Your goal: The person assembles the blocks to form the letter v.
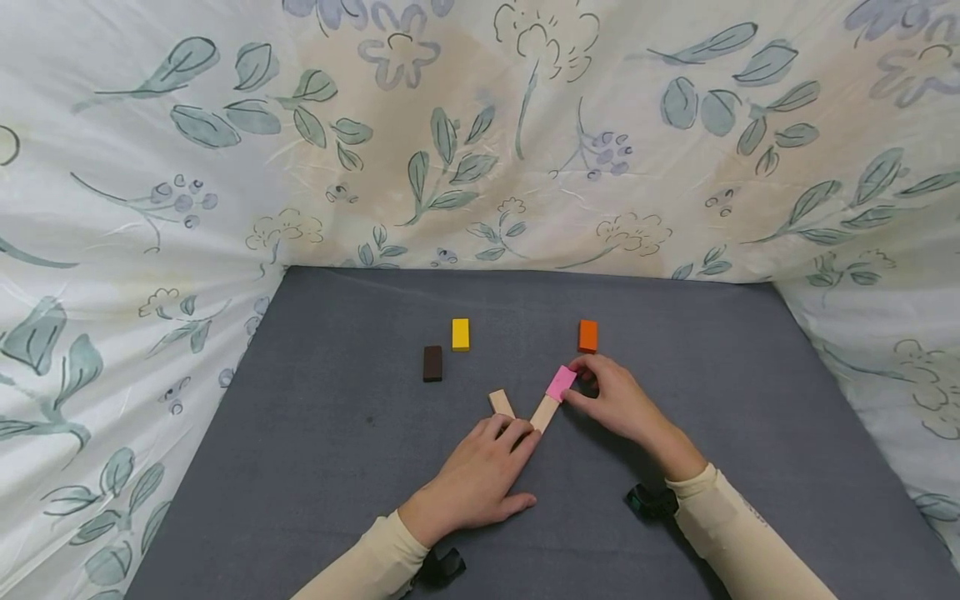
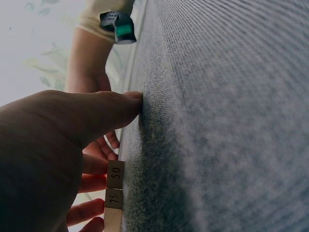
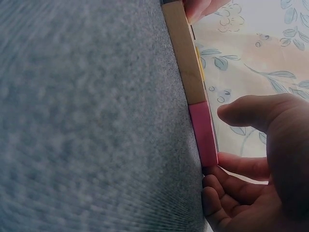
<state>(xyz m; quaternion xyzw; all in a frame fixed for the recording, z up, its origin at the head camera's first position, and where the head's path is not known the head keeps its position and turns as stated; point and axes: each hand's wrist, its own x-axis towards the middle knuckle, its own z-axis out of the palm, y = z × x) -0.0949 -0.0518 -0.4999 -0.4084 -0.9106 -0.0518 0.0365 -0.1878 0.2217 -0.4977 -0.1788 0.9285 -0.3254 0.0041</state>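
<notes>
Two plain wooden blocks form a V on the grey cloth: a left one and a right one. My left hand rests over their near ends, fingers extended, thumb spread out on the cloth. In the left wrist view, numbered wooden block ends stand beside its fingertips. A pink block continues the right wooden block, end to end. My right hand has its thumb and curled fingers about the pink block; in the right wrist view a finger touches its far end.
An orange block stands just beyond my right hand. Farther left are a yellow block and a dark brown block. A floral curtain surrounds the back and sides of the grey table.
</notes>
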